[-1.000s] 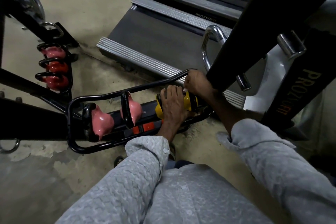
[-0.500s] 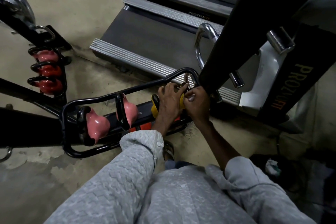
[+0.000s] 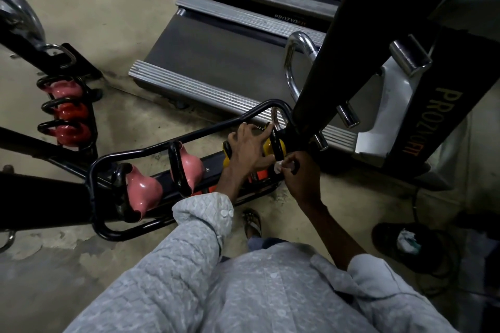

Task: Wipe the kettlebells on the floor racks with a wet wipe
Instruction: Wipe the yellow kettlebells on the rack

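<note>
A black floor rack (image 3: 151,147) holds two pink kettlebells (image 3: 143,192) (image 3: 190,170) and a yellow kettlebell (image 3: 270,147) at its right end. My left hand (image 3: 249,147) rests on top of the yellow kettlebell with its fingers spread toward the rack's rail. My right hand (image 3: 300,173) pinches a crumpled white wet wipe (image 3: 278,167) against the kettlebell's black handle (image 3: 277,147), near its lower front. A second rack (image 3: 90,113) at the left holds a pink and two red kettlebells (image 3: 67,111).
A treadmill deck (image 3: 216,57) lies behind the rack. A thick black machine post (image 3: 332,48) rises just right of the yellow kettlebell, with a chrome handle (image 3: 293,62) beside it. A dark bin (image 3: 400,243) with used wipes sits on the floor at the right. My sandalled foot (image 3: 253,222) is below the rack.
My right hand has slid down from the top of the yellow kettlebell to its lower front, and the white wipe now shows. My left hand stays on the kettlebell.
</note>
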Action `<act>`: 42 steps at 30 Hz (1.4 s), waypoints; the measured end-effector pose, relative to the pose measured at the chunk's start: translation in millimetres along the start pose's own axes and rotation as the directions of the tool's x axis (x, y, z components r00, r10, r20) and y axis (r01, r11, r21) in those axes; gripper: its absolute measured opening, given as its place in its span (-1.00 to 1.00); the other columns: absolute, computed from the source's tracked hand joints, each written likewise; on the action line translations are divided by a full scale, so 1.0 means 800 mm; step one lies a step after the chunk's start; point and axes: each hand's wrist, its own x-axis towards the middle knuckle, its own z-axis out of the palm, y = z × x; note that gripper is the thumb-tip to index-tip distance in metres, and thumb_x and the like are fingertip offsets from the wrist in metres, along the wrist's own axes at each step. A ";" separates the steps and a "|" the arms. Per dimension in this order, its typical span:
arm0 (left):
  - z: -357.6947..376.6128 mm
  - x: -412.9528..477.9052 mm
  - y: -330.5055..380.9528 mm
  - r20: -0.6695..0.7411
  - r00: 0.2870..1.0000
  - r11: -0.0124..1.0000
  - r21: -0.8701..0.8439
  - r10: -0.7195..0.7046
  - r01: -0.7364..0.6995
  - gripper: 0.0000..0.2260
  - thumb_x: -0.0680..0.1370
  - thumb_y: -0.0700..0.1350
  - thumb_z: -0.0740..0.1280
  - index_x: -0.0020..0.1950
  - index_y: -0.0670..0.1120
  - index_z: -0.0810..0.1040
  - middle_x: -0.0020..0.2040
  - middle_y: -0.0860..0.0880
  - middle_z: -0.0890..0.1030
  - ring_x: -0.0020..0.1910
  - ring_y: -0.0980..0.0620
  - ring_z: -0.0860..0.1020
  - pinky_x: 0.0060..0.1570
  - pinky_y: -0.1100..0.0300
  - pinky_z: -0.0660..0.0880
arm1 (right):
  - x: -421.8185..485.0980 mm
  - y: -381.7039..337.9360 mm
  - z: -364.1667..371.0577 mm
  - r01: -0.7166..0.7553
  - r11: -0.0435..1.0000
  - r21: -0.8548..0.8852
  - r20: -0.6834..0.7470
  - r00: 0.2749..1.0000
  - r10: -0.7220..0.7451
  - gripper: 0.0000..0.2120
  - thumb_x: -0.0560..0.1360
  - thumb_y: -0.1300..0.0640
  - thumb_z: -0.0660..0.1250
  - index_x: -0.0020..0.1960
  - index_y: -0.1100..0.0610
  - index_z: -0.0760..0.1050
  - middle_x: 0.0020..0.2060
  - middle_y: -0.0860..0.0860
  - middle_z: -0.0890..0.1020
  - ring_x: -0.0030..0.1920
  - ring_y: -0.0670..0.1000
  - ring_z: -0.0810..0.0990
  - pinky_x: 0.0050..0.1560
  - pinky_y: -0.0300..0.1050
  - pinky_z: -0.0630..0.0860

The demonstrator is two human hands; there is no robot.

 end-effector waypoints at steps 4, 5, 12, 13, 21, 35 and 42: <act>-0.007 0.002 -0.002 -0.033 0.999 0.999 0.037 0.001 0.000 -0.20 0.43 0.40 0.36 0.60 0.26 0.15 0.50 -0.21 0.24 0.56 -0.21 0.09 0.45 -0.20 0.07 | -0.006 0.006 0.000 0.022 0.999 -0.042 0.016 1.000 -0.021 -0.83 0.41 0.30 0.48 -0.11 0.13 0.53 -0.19 -0.09 0.57 -0.17 -0.19 0.54 -0.18 -0.38 0.43; -0.007 0.002 -0.002 -0.044 0.999 0.999 0.053 -0.001 0.003 -0.18 0.40 0.42 0.37 0.60 0.27 0.16 0.49 -0.19 0.26 0.55 -0.20 0.11 0.45 -0.19 0.08 | -0.004 0.006 0.001 0.011 0.999 -0.044 0.017 1.000 -0.011 -0.82 0.41 0.30 0.48 -0.10 0.11 0.53 -0.19 -0.09 0.58 -0.16 -0.17 0.55 -0.18 -0.36 0.45; -0.005 0.002 -0.001 -0.117 0.993 0.993 0.118 0.007 0.007 -0.14 0.34 0.47 0.38 0.58 0.23 0.24 0.40 -0.16 0.38 0.48 -0.18 0.24 0.38 -0.14 0.19 | 0.008 -0.001 0.000 -0.036 0.999 -0.023 -0.005 0.999 0.036 -0.80 0.43 0.32 0.43 -0.02 0.10 0.55 -0.17 -0.11 0.59 -0.13 -0.13 0.59 -0.16 -0.23 0.55; -0.004 0.001 0.000 -0.126 0.992 0.992 0.124 0.008 0.007 -0.14 0.34 0.48 0.37 0.57 0.22 0.25 0.39 -0.16 0.39 0.47 -0.19 0.25 0.37 -0.14 0.20 | 0.008 -0.003 -0.001 -0.052 0.999 -0.011 -0.017 0.999 0.052 -0.82 0.43 0.31 0.44 -0.03 0.11 0.55 -0.17 -0.12 0.60 -0.15 -0.15 0.58 -0.17 -0.25 0.55; 0.004 -0.010 0.010 -0.152 0.988 0.994 0.106 0.013 0.004 -0.14 0.38 0.43 0.38 0.60 0.18 0.21 0.42 -0.20 0.38 0.48 -0.20 0.25 0.38 -0.16 0.17 | -0.001 -0.005 -0.009 -0.099 0.991 0.090 -0.022 0.995 0.101 -0.79 0.40 0.34 0.48 -0.06 0.09 0.58 -0.17 -0.13 0.63 -0.14 -0.27 0.61 -0.17 -0.40 0.52; -0.008 -0.059 -0.002 -0.361 0.932 0.978 -0.180 0.037 -0.109 -0.29 0.36 0.13 0.55 0.48 0.05 0.46 0.28 -0.12 0.49 0.33 -0.11 0.43 0.25 -0.05 0.27 | -0.014 -0.012 -0.007 -0.029 0.995 0.095 -0.057 0.998 0.034 -0.84 0.46 0.29 0.40 -0.01 0.08 0.58 -0.10 -0.06 0.66 -0.07 -0.09 0.64 -0.06 -0.18 0.60; -0.012 -0.119 -0.032 -0.438 0.899 0.932 -0.317 0.021 -0.177 -0.40 0.45 0.00 0.50 0.48 -0.04 0.47 0.26 -0.12 0.52 0.26 -0.06 0.48 0.25 0.07 0.45 | -0.036 -0.040 0.008 0.001 0.988 0.153 -0.016 1.000 0.002 -0.84 0.46 0.34 0.40 -0.06 0.11 0.56 -0.13 -0.01 0.64 -0.11 -0.16 0.60 -0.13 -0.51 0.44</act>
